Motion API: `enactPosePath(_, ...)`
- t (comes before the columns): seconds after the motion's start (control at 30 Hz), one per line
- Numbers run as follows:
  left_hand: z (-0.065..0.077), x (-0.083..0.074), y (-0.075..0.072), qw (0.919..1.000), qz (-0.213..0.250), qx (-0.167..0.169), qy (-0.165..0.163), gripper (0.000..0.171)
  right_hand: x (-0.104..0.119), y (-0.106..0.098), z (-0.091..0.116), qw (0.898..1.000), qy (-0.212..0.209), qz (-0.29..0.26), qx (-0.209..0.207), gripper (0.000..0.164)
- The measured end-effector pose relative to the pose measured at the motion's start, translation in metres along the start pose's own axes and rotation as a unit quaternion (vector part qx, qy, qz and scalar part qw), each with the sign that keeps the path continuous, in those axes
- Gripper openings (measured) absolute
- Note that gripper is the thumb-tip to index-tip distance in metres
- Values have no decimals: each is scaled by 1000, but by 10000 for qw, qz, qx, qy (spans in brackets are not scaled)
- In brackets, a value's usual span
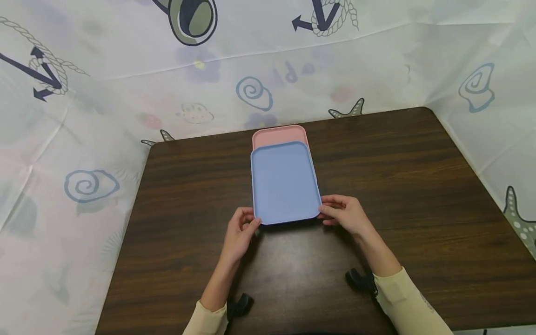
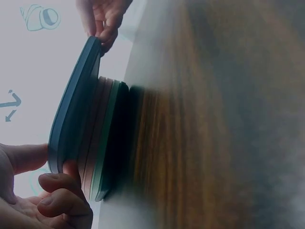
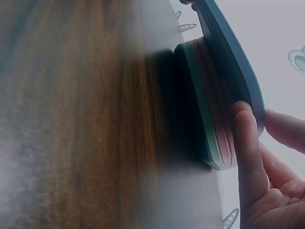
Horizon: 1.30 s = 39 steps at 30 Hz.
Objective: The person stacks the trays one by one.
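A blue tray [image 1: 286, 182] is pinched at its near corners, the left hand [image 1: 239, 235] at one and the right hand [image 1: 346, 214] at the other. Beneath it, a pink tray [image 1: 279, 136] shows past the far edge in the head view. From the left wrist, pinkish trays [image 2: 95, 129] and a green tray [image 2: 108, 133] appear stacked below the blue one, whose near side is raised off them. The right wrist view shows the right thumb above the blue tray's rim [image 3: 238, 62] and fingers under it. Whether the far edge touches the stack I cannot tell.
The stack stands near the back edge of a dark wood-grain table [image 1: 188, 260]. A white sheet printed with anchors and shells [image 1: 293, 70] hangs behind and along the sides. Black wrist straps [image 1: 361, 282] sit at the cream sleeves [image 1: 412, 302].
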State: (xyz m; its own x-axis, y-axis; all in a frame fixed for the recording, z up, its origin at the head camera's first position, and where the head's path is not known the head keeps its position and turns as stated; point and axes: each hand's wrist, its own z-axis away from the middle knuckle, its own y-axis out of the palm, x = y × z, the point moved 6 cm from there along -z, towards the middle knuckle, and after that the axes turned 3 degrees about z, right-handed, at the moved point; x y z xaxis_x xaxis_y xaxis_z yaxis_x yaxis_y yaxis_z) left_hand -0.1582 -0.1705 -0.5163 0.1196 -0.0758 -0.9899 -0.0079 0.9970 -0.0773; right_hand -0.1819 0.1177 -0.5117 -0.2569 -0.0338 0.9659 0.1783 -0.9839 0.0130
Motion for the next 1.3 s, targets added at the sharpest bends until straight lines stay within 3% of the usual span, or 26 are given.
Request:
enactPosePath(0.23,-11,-4,1,10000,12,-60,-1,28,0,-2,-11,9999,-5,-111,-119,43)
enactPosePath(0.43,-10,-26,4,10000,-15,-23,25,28,1,-2,-18,9997,-7,-187,-162,42)
enactPosePath(0.83,-17,-49,7,9963,-576,-301,560,28,7,-3,-32,9989,-64,-294,-360,43)
enactPosePath(1.07,-40,-19,-1,9900,-911,-700,820,25,10,-1,-37,9985,-75,-346,-410,43)
enactPosePath(1.3,-44,-23,-1,9807,-1365,-917,1056,24,12,-1,-43,9988,-199,-253,-358,43)
